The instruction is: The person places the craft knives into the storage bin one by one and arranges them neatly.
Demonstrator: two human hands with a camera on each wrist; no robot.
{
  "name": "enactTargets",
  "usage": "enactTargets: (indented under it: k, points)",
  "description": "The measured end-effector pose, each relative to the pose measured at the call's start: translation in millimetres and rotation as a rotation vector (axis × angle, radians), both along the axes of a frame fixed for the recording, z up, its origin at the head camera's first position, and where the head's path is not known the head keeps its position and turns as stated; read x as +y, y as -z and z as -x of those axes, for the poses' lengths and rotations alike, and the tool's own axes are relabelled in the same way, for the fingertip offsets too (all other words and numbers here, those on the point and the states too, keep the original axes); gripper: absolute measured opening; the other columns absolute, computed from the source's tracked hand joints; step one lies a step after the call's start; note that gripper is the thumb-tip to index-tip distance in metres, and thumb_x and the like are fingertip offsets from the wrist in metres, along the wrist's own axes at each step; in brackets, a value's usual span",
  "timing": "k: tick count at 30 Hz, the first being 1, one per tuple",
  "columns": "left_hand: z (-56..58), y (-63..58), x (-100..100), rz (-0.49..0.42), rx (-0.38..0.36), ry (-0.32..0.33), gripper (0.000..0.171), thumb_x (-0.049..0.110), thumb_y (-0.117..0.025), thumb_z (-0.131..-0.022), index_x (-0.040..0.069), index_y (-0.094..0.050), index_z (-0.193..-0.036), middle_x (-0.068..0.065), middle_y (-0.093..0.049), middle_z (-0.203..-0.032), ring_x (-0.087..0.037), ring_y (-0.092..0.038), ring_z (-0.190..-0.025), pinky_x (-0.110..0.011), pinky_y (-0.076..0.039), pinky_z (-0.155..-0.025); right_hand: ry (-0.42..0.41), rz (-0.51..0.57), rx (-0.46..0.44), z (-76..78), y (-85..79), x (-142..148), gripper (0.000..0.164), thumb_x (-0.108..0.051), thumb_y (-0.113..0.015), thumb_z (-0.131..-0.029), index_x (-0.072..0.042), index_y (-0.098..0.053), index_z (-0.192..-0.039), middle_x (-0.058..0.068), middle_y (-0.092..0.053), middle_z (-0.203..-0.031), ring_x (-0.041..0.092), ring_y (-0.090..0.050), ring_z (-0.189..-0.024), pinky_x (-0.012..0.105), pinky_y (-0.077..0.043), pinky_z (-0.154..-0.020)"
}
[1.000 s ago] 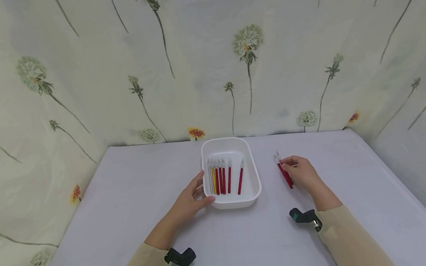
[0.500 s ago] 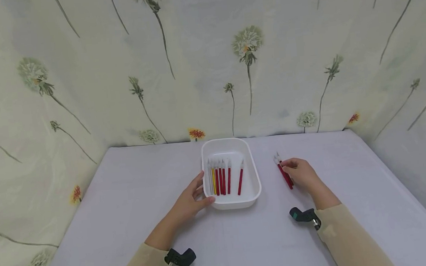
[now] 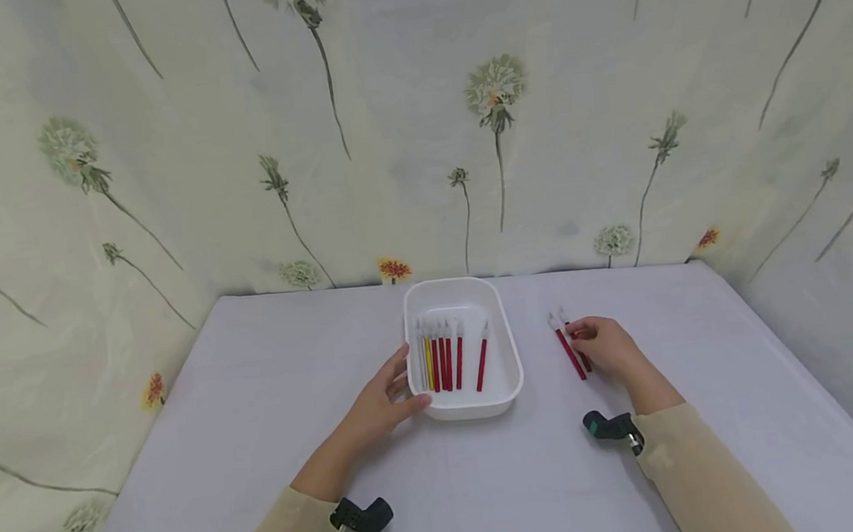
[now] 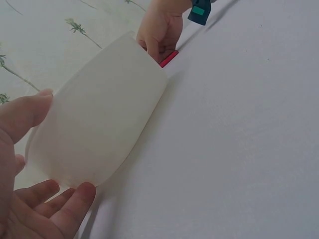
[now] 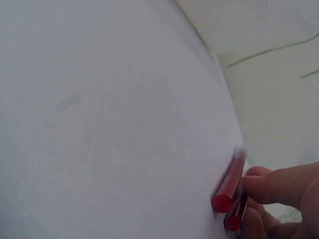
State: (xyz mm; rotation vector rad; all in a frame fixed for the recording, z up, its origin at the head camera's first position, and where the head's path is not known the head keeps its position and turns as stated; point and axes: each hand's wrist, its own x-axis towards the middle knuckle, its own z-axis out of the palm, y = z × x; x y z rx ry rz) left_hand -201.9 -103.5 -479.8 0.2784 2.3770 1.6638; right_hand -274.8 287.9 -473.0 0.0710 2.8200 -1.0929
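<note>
My left hand (image 3: 377, 403) holds the left side of a white plastic tray (image 3: 514, 384), its thumb at the near corner; in the left wrist view its fingers (image 4: 75, 209) touch the outer wall. Inside the tray lie several slim pen-shaped tools with pale, clear-looking tips: mostly red (image 3: 483, 363), one yellow (image 3: 429, 366) and one silvery. To the right of the tray, my right hand (image 3: 606, 348) pinches a red pen-shaped tool (image 5: 234, 221) between thumb and fingers. A second red pen-shaped tool (image 3: 571, 355) lies on the cloth just left of it. The exact kind of tool is unclear.
A white cloth covers the table (image 3: 311, 333). Behind and at both sides hangs a curtain (image 3: 401, 134) printed with dandelions. A dark wrist camera (image 3: 362, 516) is on the left wrist, another (image 3: 612, 427) on the right.
The pinched red tool has shifted slightly right, and a gap now shows between it and the neighbouring one. My left hand and the tray have stayed in place.
</note>
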Motion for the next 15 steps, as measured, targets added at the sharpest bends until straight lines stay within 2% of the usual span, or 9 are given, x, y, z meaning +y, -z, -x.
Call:
enactTargets:
  k: [7, 15]
  points:
    - [0.3, 2.5, -0.3, -0.004, 0.005, -0.003, 0.095, 0.037, -0.081, -0.084, 0.028, -0.024, -0.16, -0.014, -0.036, -0.159, -0.034, -0.04, -0.142, -0.051, -0.045, -0.105, -0.013, -0.058, -0.016, -1.8, -4.4, -0.2, 0.032, -0.005, -0.059, -0.096, 0.002, -0.062, -0.126, 0.028, -0.064, -0.119, 0.036, -0.063, -0.102, 0.042, -0.054, -0.077]
    - [0.5, 2.9, -0.7, 0.007, 0.006, -0.001, 0.097, 0.041, -0.081, -0.083, 0.028, -0.024, -0.16, -0.013, -0.036, -0.159, -0.034, -0.041, -0.142, -0.051, -0.044, -0.106, 0.001, -0.049, -0.038, -1.7, -5.4, 3.9, 0.035, -0.006, -0.058, -0.094, 0.002, -0.062, -0.128, 0.028, -0.065, -0.117, 0.035, -0.064, -0.098, 0.042, -0.054, -0.078]
